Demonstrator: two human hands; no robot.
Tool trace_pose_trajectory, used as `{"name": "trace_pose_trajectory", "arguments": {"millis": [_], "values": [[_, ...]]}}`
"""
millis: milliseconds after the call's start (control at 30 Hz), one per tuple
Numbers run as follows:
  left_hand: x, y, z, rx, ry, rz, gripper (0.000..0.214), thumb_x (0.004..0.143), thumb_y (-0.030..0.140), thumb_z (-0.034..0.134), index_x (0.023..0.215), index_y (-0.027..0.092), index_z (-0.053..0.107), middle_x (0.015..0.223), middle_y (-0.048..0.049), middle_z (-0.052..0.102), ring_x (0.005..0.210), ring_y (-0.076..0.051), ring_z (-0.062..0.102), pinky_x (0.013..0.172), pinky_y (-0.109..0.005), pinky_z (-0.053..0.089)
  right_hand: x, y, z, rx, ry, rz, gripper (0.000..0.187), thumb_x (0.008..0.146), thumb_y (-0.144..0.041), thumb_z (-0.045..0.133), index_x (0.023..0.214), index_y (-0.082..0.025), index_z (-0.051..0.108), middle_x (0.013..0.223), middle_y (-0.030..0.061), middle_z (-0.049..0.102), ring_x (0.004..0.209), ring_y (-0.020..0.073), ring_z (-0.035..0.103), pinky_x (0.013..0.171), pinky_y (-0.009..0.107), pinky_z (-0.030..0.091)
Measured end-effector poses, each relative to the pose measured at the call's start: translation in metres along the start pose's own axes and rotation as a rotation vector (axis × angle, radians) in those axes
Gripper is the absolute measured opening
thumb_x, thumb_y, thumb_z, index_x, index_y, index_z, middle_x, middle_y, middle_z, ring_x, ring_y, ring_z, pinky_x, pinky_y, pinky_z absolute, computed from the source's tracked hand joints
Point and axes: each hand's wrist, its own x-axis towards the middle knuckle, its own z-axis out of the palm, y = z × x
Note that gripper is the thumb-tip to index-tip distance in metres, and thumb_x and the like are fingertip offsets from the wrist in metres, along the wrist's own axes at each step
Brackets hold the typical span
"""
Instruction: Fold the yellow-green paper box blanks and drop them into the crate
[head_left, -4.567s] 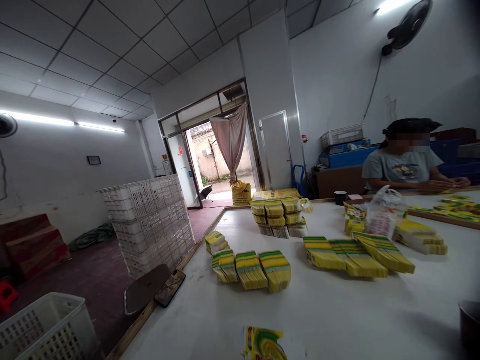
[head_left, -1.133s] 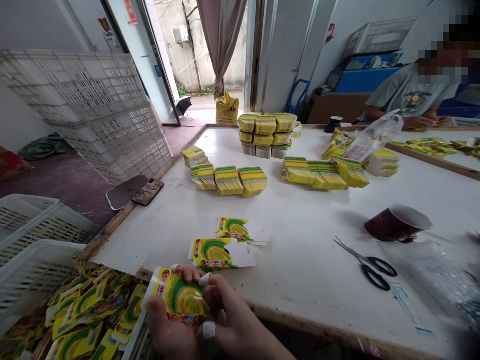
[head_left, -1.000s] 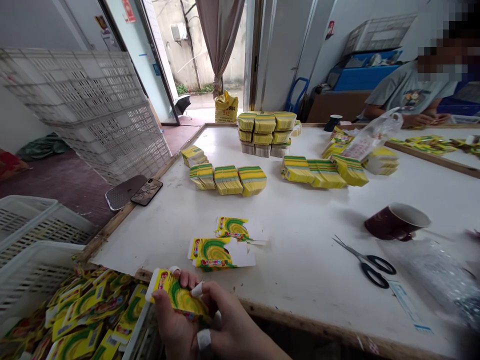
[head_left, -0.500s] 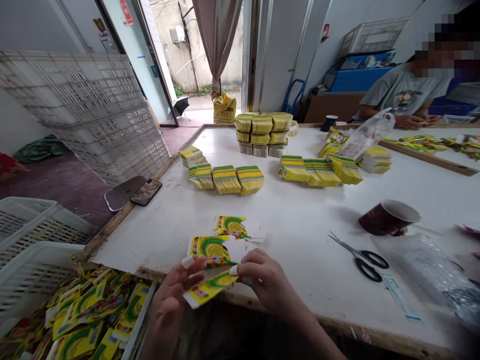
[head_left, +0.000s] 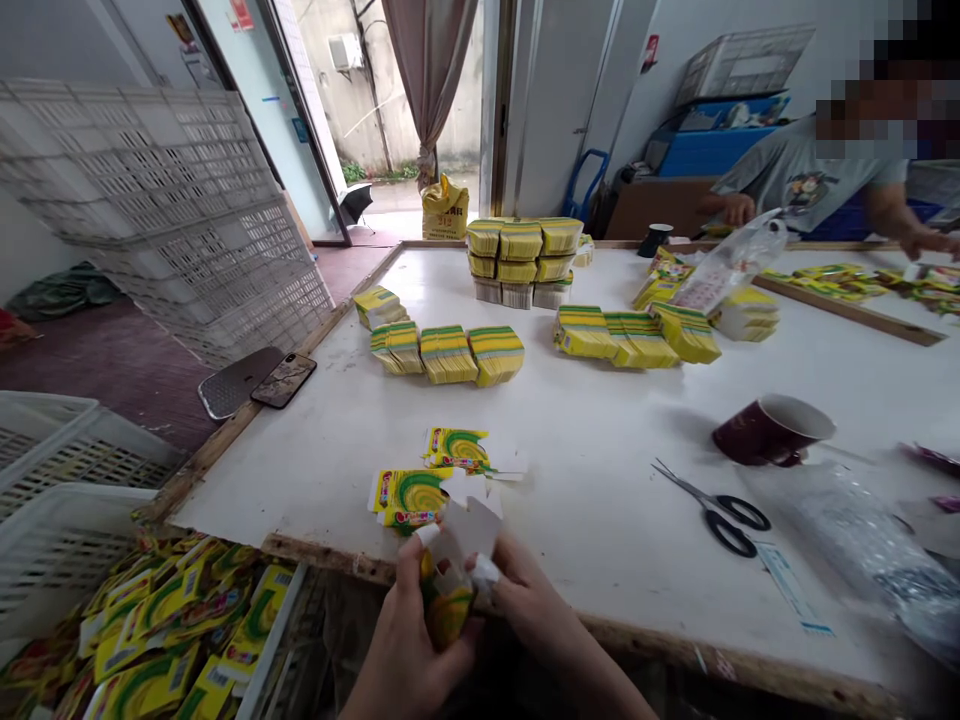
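Observation:
At the table's front edge, my left hand point(head_left: 411, 628) wraps round a small yellow-green printed carton point(head_left: 448, 612). The carton is tilted, with its white inner flaps facing up. My right hand point(head_left: 529, 592) pinches the flap side of this same carton. White coverings sit on fingertips of both hands. Just beyond my hands lies a flat yellow carton point(head_left: 411, 492), partly overlapped by the white flaps. Another flat carton point(head_left: 457, 448) lies behind it.
Stacked carton bundles point(head_left: 521, 262) stand at the back, with rows of bundles point(head_left: 450, 352) nearer. Scissors point(head_left: 720, 515), a dark mug point(head_left: 772, 432) and bubble wrap point(head_left: 862, 540) are right. A phone point(head_left: 283, 380) lies left. Below it, a crate point(head_left: 75, 510) holds cartons. A co-worker point(head_left: 810, 170) sits opposite.
The carton has turned from a flat strip to an upright, tilted position with white flaps showing. My left hand has moved right and closed round it. The co-worker's hands have moved apart.

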Motion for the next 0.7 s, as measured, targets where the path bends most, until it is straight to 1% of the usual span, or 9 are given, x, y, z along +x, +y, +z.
{"name": "trace_pose_trajectory", "arguments": {"millis": [100, 167, 233, 300, 400, 467, 500, 600, 700], "values": [[-0.001, -0.001, 0.004, 0.042, -0.041, 0.081, 0.061, 0.071, 0.025, 0.065, 0.127, 0.024, 0.042, 0.112, -0.0085, 0.068, 0.100, -0.027, 0.066, 0.090, -0.041, 0.050, 0.004, -0.001, 0.008, 0.174, -0.086, 0.168, 0.056, 0.083, -0.053, 0.065, 0.130, -0.024, 0.058, 0.119, 0.0093, 0.067, 0.115, 0.0292, 0.060, 0.104, 0.046, 0.042], [0.002, 0.000, 0.003, 0.055, -0.058, 0.089, 0.058, 0.069, 0.024, 0.065, 0.123, 0.024, 0.043, 0.108, -0.0078, 0.069, 0.096, -0.027, 0.066, 0.086, -0.039, 0.050, 0.005, -0.002, 0.010, 0.206, -0.109, 0.177, 0.057, 0.082, -0.052, 0.068, 0.132, -0.025, 0.057, 0.120, 0.0081, 0.067, 0.118, 0.0283, 0.058, 0.107, 0.045, 0.039], [0.005, 0.002, 0.000, 0.048, -0.086, 0.068, 0.054, 0.070, 0.024, 0.065, 0.119, 0.024, 0.044, 0.105, -0.0071, 0.068, 0.093, -0.026, 0.066, 0.082, -0.038, 0.051, 0.005, -0.003, 0.008, 0.186, -0.144, 0.110, 0.055, 0.087, -0.052, 0.062, 0.134, -0.025, 0.055, 0.121, 0.0083, 0.066, 0.119, 0.0279, 0.057, 0.107, 0.044, 0.040], [0.008, 0.001, -0.003, 0.032, -0.106, 0.044, 0.048, 0.073, 0.026, 0.063, 0.118, 0.024, 0.044, 0.103, -0.0065, 0.068, 0.091, -0.025, 0.067, 0.081, -0.038, 0.052, 0.003, -0.005, 0.006, 0.092, -0.181, 0.016, 0.054, 0.091, -0.047, 0.058, 0.140, -0.024, 0.050, 0.127, 0.0093, 0.064, 0.122, 0.0285, 0.056, 0.107, 0.043, 0.042], [0.012, -0.005, -0.006, 0.037, -0.106, 0.049, 0.053, 0.077, 0.030, 0.062, 0.124, 0.024, 0.039, 0.110, -0.0102, 0.067, 0.096, -0.028, 0.068, 0.082, -0.041, 0.054, 0.000, -0.007, 0.007, -0.185, -0.212, -0.137, 0.057, 0.093, -0.024, 0.055, 0.148, -0.025, 0.039, 0.145, 0.0106, 0.050, 0.135, 0.0271, 0.045, 0.113, 0.042, 0.036], [0.013, -0.010, -0.005, 0.106, -0.051, 0.090, 0.063, 0.075, 0.033, 0.066, 0.128, 0.022, 0.034, 0.120, -0.0161, 0.063, 0.104, -0.032, 0.067, 0.084, -0.044, 0.056, -0.001, -0.007, 0.010, -0.350, -0.211, -0.238, 0.057, 0.094, -0.011, 0.049, 0.148, -0.026, 0.040, 0.152, 0.0103, 0.043, 0.141, 0.0237, 0.039, 0.116, 0.039, 0.032], [0.013, -0.012, -0.004, 0.158, -0.006, 0.111, 0.066, 0.075, 0.034, 0.068, 0.129, 0.021, 0.032, 0.125, -0.0190, 0.060, 0.109, -0.033, 0.065, 0.085, -0.046, 0.056, -0.001, -0.007, 0.011, -0.398, -0.200, -0.276, 0.055, 0.094, -0.008, 0.045, 0.146, -0.027, 0.043, 0.150, 0.0099, 0.044, 0.140, 0.0219, 0.040, 0.115, 0.037, 0.033], [0.014, -0.017, -0.004, 0.337, 0.115, 0.139, 0.067, 0.075, 0.038, 0.068, 0.129, 0.019, 0.033, 0.127, -0.0212, 0.058, 0.110, -0.034, 0.065, 0.085, -0.049, 0.057, 0.001, -0.005, 0.009, -0.462, -0.148, -0.325, 0.052, 0.095, -0.005, 0.040, 0.140, -0.028, 0.051, 0.144, 0.0093, 0.051, 0.135, 0.0196, 0.047, 0.111, 0.033, 0.039], [0.014, -0.020, -0.013, 0.474, 0.109, 0.180, 0.055, 0.077, 0.033, 0.065, 0.124, 0.020, 0.040, 0.114, -0.0156, 0.067, 0.100, -0.032, 0.070, 0.078, -0.045, 0.059, 0.000, -0.001, 0.002, -0.599, -0.233, -0.297, 0.066, 0.088, 0.000, 0.045, 0.149, -0.025, 0.038, 0.155, 0.0129, 0.036, 0.143, 0.0243, 0.036, 0.112, 0.037, 0.038]]}}
